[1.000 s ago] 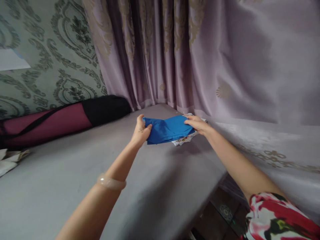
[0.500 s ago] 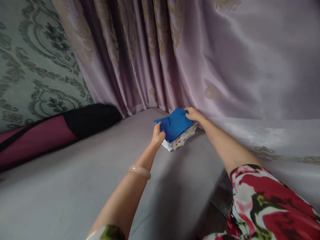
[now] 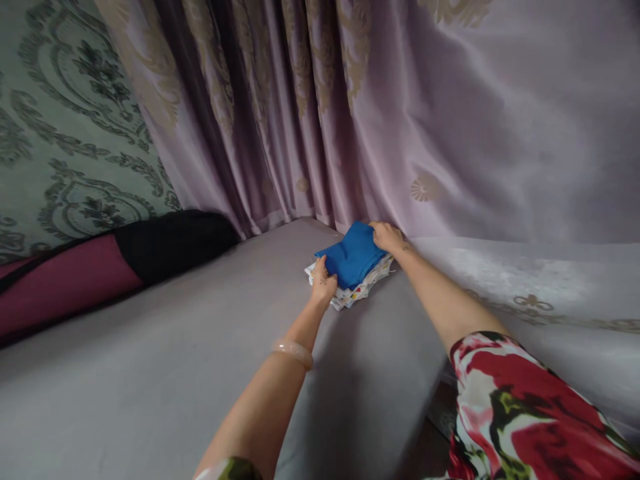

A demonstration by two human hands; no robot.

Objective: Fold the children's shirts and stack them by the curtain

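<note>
Cloth [image 3: 354,259] of bright blue, folded, lies over white patterned fabric [image 3: 358,292] on the grey surface [image 3: 200,373], just by the curtain [image 3: 430,127]. From here, the left hand [image 3: 324,283] grasps its left edge, the right hand [image 3: 389,239] its far right corner.

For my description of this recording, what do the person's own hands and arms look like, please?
The left hand and right hand are bare, without gloves. Small dark marks show on the left hand. A pale, glossy bangle circles the left forearm. The right sleeve is red, white and green floral fabric; of the left sleeve, only a white and green bit shows.
</note>
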